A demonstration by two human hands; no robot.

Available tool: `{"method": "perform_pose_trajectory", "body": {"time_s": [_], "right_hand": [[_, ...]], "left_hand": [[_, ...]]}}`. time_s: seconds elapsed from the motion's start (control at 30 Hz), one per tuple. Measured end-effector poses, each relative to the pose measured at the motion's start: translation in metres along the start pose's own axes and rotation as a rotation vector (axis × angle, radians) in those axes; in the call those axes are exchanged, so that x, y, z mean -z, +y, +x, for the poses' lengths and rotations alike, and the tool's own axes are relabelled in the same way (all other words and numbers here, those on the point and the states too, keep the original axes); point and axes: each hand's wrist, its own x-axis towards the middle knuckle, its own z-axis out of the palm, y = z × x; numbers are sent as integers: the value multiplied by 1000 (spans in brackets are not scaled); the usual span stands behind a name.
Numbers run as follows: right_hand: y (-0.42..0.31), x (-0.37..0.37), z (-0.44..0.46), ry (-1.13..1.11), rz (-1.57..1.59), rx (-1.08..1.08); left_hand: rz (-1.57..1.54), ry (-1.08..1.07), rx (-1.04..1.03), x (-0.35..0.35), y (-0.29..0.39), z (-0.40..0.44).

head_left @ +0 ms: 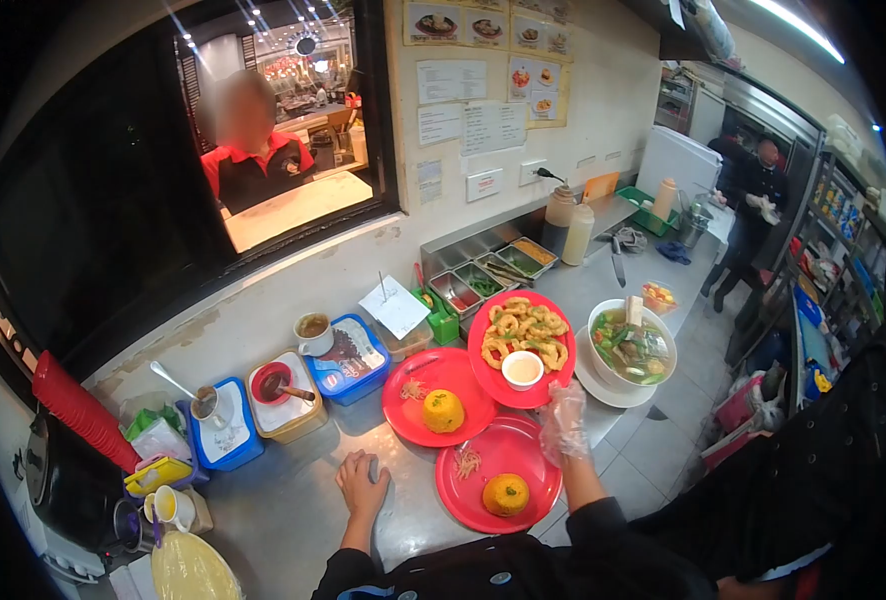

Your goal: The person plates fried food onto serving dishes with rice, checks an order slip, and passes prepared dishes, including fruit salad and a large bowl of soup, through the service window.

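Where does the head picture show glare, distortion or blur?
Head view: fisheye curving and dark corners; glare from the tube light at upper right; a sheen on the counter; the face in the window blurred out; the plates fairly sharp.

Print on wall sheets (pixel 452 81) and lid label (pixel 351 352) of blue tub (pixel 368 384); seemingly too small to read.

A clear glove (pixel 553 442) covers the right grip (pixel 566 415); the sleeves (pixel 605 527) are black.
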Motion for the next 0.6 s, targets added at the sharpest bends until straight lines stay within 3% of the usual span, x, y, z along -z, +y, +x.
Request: {"method": "perform_pose_trajectory", "body": {"time_s": [0.03, 0.07, 0.13, 0.37, 0.6], "right_hand": [[-30, -2, 3, 15, 703, -391], [-62, 1, 4, 3, 702, -394], [-115, 0, 10, -268, 786, -398], [-204, -102, 52, -553, 822, -345], [-246, -250, 82, -581, 778, -362]], "left_hand": [[3, 5, 7, 1, 0, 0], [-17, 0, 9, 2, 1, 1], [-33, 7, 22, 3, 0, 0], [-30, 94, 9, 4, -5, -1], [-33, 53, -14, 3, -12, -2]]}}
